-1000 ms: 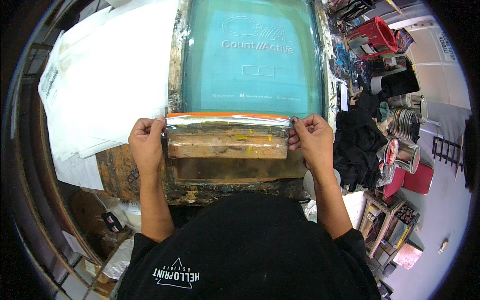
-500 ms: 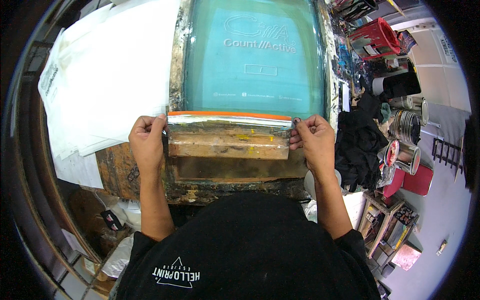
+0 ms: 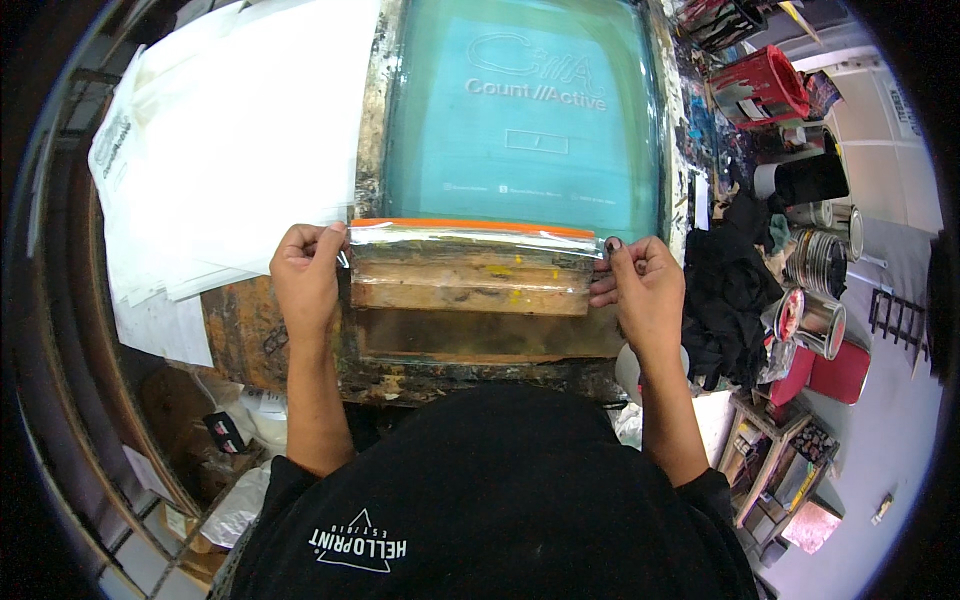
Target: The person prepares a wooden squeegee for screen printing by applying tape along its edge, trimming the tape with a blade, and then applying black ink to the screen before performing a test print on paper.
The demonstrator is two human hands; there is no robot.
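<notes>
2 hands hold 1 wooden bar with an orange strip along its far edge and glossy clear film over it. The bar lies crosswise at the near end of 1 teal screen; whether it touches the frame beneath, I cannot tell. The left hand has its grip pinched on the film at the left end, the right hand likewise at the right end; the fingertips behind are partly hidden.

Containers crowd the right: 1 red-smeared can tipped toward the room, red at its mouth, its depth hard to see; 1 black container, contents not readable; 1 silver tin lower down. 1 pale round container is mostly behind the right forearm. 1 wooden rack holds small items too blurred to count.

Black cloths heap beside the screen, their number unclear. On the left, overlapping white sheets, also uncountable, cover part of the stained worktop.
</notes>
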